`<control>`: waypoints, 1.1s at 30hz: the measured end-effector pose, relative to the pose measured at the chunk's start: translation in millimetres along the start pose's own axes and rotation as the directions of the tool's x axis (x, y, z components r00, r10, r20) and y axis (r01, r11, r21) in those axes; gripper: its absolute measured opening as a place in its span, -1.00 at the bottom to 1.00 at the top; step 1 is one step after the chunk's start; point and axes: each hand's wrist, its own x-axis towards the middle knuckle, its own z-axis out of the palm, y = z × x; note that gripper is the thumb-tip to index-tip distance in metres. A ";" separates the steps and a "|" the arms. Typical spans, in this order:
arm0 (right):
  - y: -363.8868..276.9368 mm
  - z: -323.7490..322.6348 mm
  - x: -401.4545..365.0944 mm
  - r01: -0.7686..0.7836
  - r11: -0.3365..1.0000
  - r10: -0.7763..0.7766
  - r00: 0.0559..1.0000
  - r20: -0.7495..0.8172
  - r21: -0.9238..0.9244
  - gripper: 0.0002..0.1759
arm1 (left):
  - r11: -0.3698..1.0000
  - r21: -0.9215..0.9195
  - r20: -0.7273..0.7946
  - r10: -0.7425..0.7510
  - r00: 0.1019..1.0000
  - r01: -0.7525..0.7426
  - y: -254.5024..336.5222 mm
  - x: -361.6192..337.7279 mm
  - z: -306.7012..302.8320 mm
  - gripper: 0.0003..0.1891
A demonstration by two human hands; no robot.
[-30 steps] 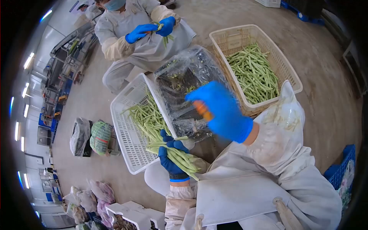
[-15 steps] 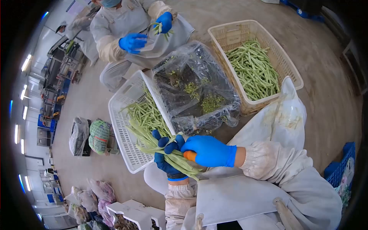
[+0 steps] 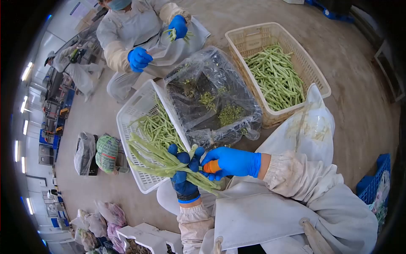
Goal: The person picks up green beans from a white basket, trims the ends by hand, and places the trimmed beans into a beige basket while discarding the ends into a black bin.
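My left hand (image 3: 184,171), in a dark blue glove, is closed around a bunch of long green beans (image 3: 148,158) that fans out over the white basket (image 3: 123,122). Against its fingers, my right hand (image 3: 234,163), in a bright blue glove, grips an orange-handled tool (image 3: 211,166); the tool's working end is hidden. More beans lie in the white basket. Beside it stands a crate lined with clear plastic (image 3: 198,137), holding small green trimmings (image 3: 230,115). Farther right, a cream basket (image 3: 319,80) holds many beans (image 3: 277,78).
Across from me sits a co-worker (image 3: 139,25) in blue gloves, holding a few beans. Another person (image 3: 76,67) is farther back on the left. Wrapped bundles (image 3: 107,153) and filled bags (image 3: 112,211) stand on the floor. A blue crate (image 3: 374,182) is at right.
The bean bunch in my left hand has swung up and spread leftward. The co-worker's empty hand has moved slightly left and down. The person at the back has come more into view.
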 end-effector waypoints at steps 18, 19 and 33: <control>3.2 1.3 4.7 0.217 0.309 -0.536 0.844 0.019 -0.926 -0.78 | 0.998 0.061 -0.089 -0.029 0.996 0.035 -10.2 3.3 0.3 -0.32; 1.9 -0.4 4.2 0.217 0.308 -0.536 0.844 0.020 -0.926 -0.78 | 0.998 0.003 -0.128 -0.061 0.990 0.062 -11.1 3.9 1.0 -0.34; -23.7 -55.7 -2.3 -0.138 -0.059 -0.824 0.566 -0.030 -0.989 -0.56 | 0.822 -0.570 -0.184 -0.123 0.975 -0.004 -5.9 13.8 -16.5 -0.52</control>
